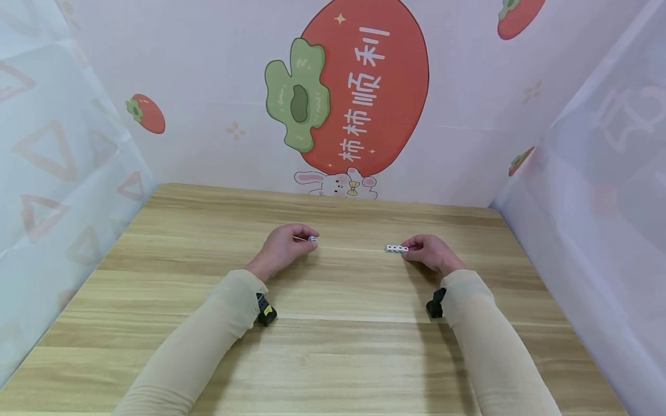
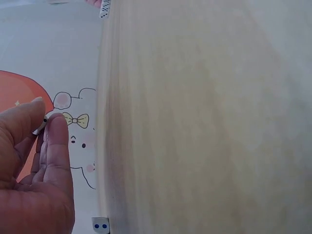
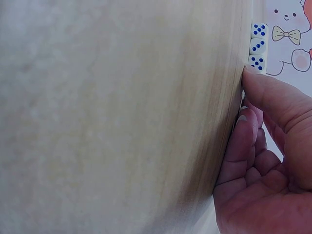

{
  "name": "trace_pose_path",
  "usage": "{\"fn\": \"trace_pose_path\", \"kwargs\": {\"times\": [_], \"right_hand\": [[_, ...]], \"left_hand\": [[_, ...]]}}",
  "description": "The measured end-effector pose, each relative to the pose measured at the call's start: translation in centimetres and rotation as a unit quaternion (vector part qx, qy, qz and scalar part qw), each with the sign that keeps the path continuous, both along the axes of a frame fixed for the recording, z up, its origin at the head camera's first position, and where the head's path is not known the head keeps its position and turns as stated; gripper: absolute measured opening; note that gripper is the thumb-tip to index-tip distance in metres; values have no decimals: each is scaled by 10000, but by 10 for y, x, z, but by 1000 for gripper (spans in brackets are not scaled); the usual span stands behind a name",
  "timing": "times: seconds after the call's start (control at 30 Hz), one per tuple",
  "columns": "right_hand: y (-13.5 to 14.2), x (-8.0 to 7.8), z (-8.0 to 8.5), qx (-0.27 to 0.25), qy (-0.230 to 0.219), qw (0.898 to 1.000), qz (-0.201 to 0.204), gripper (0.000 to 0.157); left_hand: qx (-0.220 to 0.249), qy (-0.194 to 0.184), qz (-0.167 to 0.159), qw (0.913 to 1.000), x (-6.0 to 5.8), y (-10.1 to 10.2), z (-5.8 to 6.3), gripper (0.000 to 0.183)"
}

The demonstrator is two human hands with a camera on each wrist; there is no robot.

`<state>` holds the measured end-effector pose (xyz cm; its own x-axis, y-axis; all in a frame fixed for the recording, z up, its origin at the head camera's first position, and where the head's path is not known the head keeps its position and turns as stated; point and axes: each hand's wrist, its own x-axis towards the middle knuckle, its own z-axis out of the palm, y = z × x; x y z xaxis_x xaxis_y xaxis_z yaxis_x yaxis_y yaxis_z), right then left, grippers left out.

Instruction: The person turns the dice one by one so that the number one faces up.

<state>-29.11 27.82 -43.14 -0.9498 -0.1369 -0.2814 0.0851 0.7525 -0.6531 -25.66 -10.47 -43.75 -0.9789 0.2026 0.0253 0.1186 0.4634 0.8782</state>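
My left hand (image 1: pixel 283 245) pinches a small white die (image 1: pixel 313 238) between thumb and fingertips. In the left wrist view that die (image 2: pixel 41 126) is mostly covered by the fingers, and another die (image 2: pixel 101 225) with two blue dots sits at the bottom edge. To the right, a short row of white dice (image 1: pixel 394 249) lies on the table, with dice touching side by side. My right hand (image 1: pixel 429 253) pinches the row's right end with thumb and fingers. Three of these dice (image 3: pixel 258 46) show blue dots in the right wrist view; the fingers hide the end.
The wooden table (image 1: pixel 343 346) runs back to a pale wall sheet (image 1: pixel 208 69) printed with persimmons and a rabbit. Pale sheets also close off the left and right sides. A black wrist camera (image 1: pixel 266 312) sits on the left wrist, another (image 1: pixel 436 304) on the right.
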Motion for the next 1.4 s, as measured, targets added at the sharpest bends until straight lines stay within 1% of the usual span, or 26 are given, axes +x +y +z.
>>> {"fn": "trace_pose_path", "kwargs": {"times": [0.53,0.7,1.07,1.4], "right_hand": [[-1,1,1,-93,1,9999,-49,26],[-2,2,1,-74,-11,9999,-67,27],[-2,2,1,-63,-22,10000,-33,27],[-1,1,0,-80,-50,9999,-56,27]], "left_hand": [[-155,108,2,9998,-1,1,0,29],[-123,134,-7,9998,-1,2,0,29],[-64,49,48,10000,0,1,1,31],[-52,44,-15,10000,0,0,0,31]]}}
